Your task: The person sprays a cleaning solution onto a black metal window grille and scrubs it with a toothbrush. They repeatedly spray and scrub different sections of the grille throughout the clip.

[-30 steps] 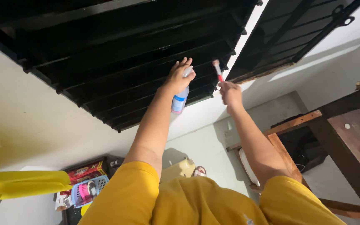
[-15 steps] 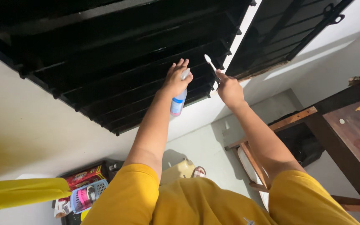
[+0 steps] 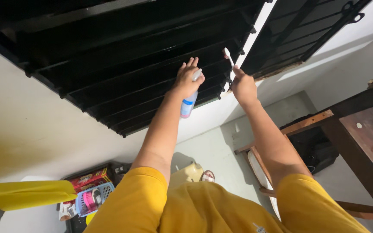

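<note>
The spray bottle's (image 3: 188, 105) top hides behind the left hand (image 3: 187, 79) gripping it against the black window slats (image 3: 121, 64). The right hand (image 3: 242, 85) grips a small white brush (image 3: 228, 55).

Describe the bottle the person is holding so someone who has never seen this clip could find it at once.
Start at the black louvred window filling the upper left. The left hand is raised against its slats, and the spray bottle hangs down from that hand. It is pale and translucent with a blue and pink label, unlike the thin white brush in the right hand.
</note>
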